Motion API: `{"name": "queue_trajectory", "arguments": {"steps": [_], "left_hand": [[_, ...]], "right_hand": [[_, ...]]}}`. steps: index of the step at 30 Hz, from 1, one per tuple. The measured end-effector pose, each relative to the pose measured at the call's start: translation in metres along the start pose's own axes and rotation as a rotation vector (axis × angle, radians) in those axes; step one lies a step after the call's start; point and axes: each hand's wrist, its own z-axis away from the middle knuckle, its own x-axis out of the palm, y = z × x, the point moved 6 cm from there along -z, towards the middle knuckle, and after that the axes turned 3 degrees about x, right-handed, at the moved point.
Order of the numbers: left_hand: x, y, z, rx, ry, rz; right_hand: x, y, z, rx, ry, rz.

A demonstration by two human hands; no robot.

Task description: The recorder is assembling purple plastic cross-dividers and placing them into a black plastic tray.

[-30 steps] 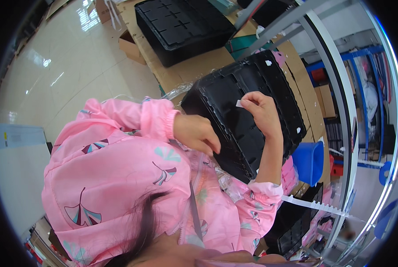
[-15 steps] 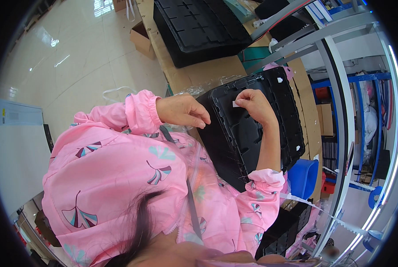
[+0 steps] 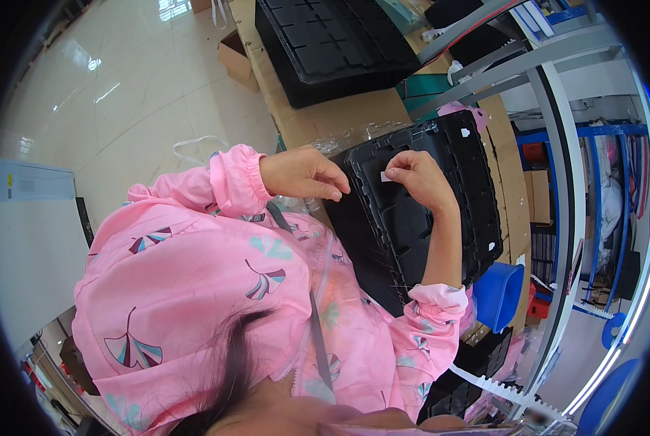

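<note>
A black plastic crate (image 3: 405, 227) with a ribbed, recessed face up rests on the cardboard-covered bench before me. My right hand (image 3: 425, 183) is over this face, thumb and fingers pinched on a small white sticker (image 3: 385, 176). The sticker is at the crate's surface; whether it is stuck down I cannot tell. Two similar white patches, an upper one (image 3: 465, 132) and a lower one (image 3: 491, 247), sit along the crate's far side. By the crate's near left corner, my left hand (image 3: 312, 174) is held with loosely bent fingers apart, holding nothing.
Another black crate (image 3: 332, 51) stands farther along the bench (image 3: 325, 122). A blue bin (image 3: 499, 294) is at the right of my crate. Grey metal framing (image 3: 557, 138) rises beyond the bench, with blue shelving (image 3: 594, 218) behind. An open cardboard box (image 3: 236, 59) stands left of the bench.
The whole view has shifted slightly. My right hand keeps its pinch on the sticker, and my left hand stays near the crate's corner. A white toothed strip at lower right hangs differently.
</note>
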Motion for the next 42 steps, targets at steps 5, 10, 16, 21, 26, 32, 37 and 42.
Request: {"name": "queue_trajectory", "arguments": {"steps": [5, 10, 16, 21, 26, 32, 37, 42], "left_hand": [[0.000, -0.003, 0.002, -0.031, 0.018, 0.030], [0.001, -0.007, 0.001, -0.049, 0.022, 0.028], [-0.001, -0.011, 0.001, -0.039, 0.018, 0.041], [-0.004, -0.009, -0.002, -0.043, 0.034, 0.080], [-0.016, -0.002, -0.008, -0.019, 0.058, 0.069], [-0.026, 0.017, -0.029, 0.083, 0.089, -0.078], [-0.015, 0.019, -0.067, 0.435, 0.093, -0.364], [-0.004, 0.019, -0.095, 0.420, -0.017, -0.641]], "right_hand": [[0.006, -0.002, -0.001, -0.025, -0.030, -0.035], [0.005, -0.004, -0.002, -0.042, -0.045, -0.003], [0.007, -0.006, -0.002, -0.018, -0.091, 0.042], [0.010, -0.007, -0.004, -0.040, -0.024, 0.184], [0.012, -0.015, 0.005, -0.065, 0.146, 0.378], [0.018, 0.000, 0.015, -0.018, 0.285, 0.167], [0.022, 0.006, 0.025, -0.142, 0.491, 0.045], [0.006, 0.021, 0.031, -0.191, 0.765, -0.068]]}}
